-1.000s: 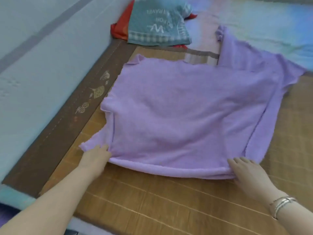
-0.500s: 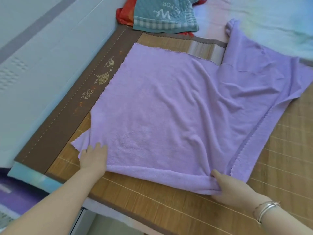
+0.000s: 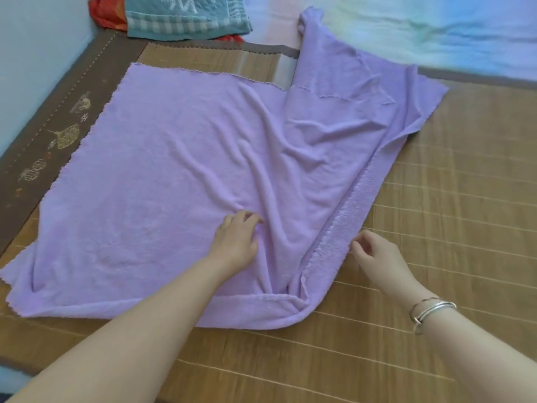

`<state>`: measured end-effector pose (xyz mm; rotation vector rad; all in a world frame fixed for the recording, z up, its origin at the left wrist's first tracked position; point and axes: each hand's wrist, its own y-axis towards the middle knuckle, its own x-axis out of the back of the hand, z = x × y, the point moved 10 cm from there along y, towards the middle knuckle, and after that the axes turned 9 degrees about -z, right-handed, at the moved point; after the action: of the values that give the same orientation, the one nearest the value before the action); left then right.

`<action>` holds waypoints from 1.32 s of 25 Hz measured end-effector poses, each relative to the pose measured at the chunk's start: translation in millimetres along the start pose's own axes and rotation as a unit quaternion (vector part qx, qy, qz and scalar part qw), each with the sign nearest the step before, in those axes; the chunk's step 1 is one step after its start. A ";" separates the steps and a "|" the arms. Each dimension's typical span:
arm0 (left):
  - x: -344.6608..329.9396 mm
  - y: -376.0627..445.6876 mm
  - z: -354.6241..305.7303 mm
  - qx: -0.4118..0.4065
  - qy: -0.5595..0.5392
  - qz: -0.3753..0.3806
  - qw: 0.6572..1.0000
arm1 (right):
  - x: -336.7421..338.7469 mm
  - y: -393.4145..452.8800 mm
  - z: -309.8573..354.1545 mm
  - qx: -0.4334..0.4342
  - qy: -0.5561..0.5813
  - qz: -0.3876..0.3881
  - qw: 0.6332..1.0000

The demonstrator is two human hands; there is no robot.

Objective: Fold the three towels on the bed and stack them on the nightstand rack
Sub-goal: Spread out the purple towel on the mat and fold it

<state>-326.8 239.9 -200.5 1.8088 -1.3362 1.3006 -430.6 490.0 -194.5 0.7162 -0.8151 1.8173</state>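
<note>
A large purple towel (image 3: 162,175) lies spread on the bamboo mat (image 3: 453,228), doubled over with its fold along the near edge and creases across its right half. Its far right part runs up onto the pale bedding. My left hand (image 3: 236,242) rests palm down on the towel near its middle, fingers slightly bent. My right hand (image 3: 374,257) is at the towel's right edge, fingertips pinching the hem. A teal towel (image 3: 186,18) with white lettering lies at the far left on top of a red towel (image 3: 103,13). The nightstand rack is out of view.
The mat's brown border (image 3: 58,126) with gold fan prints runs along the left, against a pale wall (image 3: 37,39). Pale blue bedding (image 3: 436,33) covers the far right. Bare mat lies to the right and in front of the towel.
My left hand has moved from the towel's near left corner to its middle. My right hand let go of the near corner and moved up to the right edge. The view has shifted.
</note>
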 end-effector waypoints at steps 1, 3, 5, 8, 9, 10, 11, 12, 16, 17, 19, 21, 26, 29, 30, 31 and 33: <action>-8.3 9.8 -19.5 -0.018 -0.017 -0.004 1.000 | 8.8 14.1 -7.5 0.009 -0.013 -0.021 1.000; -20.9 32.7 -47.0 -0.044 -0.023 -0.022 0.999 | 24.9 45.5 -14.6 0.046 -0.045 -0.056 0.996; -28.7 61.8 -56.3 -0.042 -0.010 -0.041 0.998 | 37.5 80.7 -13.1 0.089 -0.088 -0.078 0.989; -45.7 103.6 -38.6 0.063 -0.026 -0.025 0.997 | 47.3 140.3 -8.2 0.128 -0.220 -0.066 0.965; -52.3 110.6 -29.4 0.113 -0.044 -0.010 0.993 | 44.6 155.7 -7.0 0.145 -0.266 -0.054 0.951; -58.4 111.0 -22.7 0.151 -0.055 -0.001 0.987 | 39.4 167.8 -6.1 0.171 -0.302 -0.051 0.936; -63.8 109.2 -19.8 0.174 -0.052 0.003 0.983 | 35.3 177.3 -2.3 0.207 -0.325 -0.063 0.920; -65.5 108.9 -21.3 0.180 -0.038 0.001 0.983 | 34.6 184.7 5.1 0.246 -0.339 -0.085 0.904; -70.4 109.5 -21.6 0.187 -0.006 0.008 0.982 | 52.4 187.6 11.7 0.317 -0.360 -0.138 0.867; -71.4 110.1 -21.4 0.191 -0.001 0.019 0.981 | 58.0 178.1 4.2 0.327 -0.377 -0.117 0.859; -70.8 110.1 -22.6 0.192 0.006 0.031 0.981 | 59.8 146.0 -29.3 0.296 -0.417 0.007 0.859; -68.1 108.2 -23.3 0.182 0.012 0.032 0.983 | 57.4 95.6 -67.3 0.204 -0.392 0.160 0.883; -39.9 110.3 -37.7 0.184 0.042 -0.021 0.982 | 49.7 4.9 -93.8 -0.028 -0.076 0.370 0.925; -0.9 118.0 -91.9 0.088 0.060 -0.181 0.978 | 106.3 69.8 -109.0 -0.042 0.010 0.078 0.996; 0.2 121.6 -122.2 0.020 0.056 -0.192 0.980 | 131.4 87.9 -118.7 -0.039 -0.003 -0.030 0.999; -3.9 125.1 -153.5 -0.043 0.031 -0.176 0.983 | 150.1 100.9 -128.5 -0.045 -0.021 -0.104 0.993; -31.4 128.6 -209.0 -0.104 -0.042 -0.080 0.990 | 163.6 122.5 -152.8 -0.091 -0.035 -0.143 0.985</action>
<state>-526.5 380.8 -162.7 1.7991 -1.2900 0.9738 -618.3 662.7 -186.3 0.7401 -0.8641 1.4481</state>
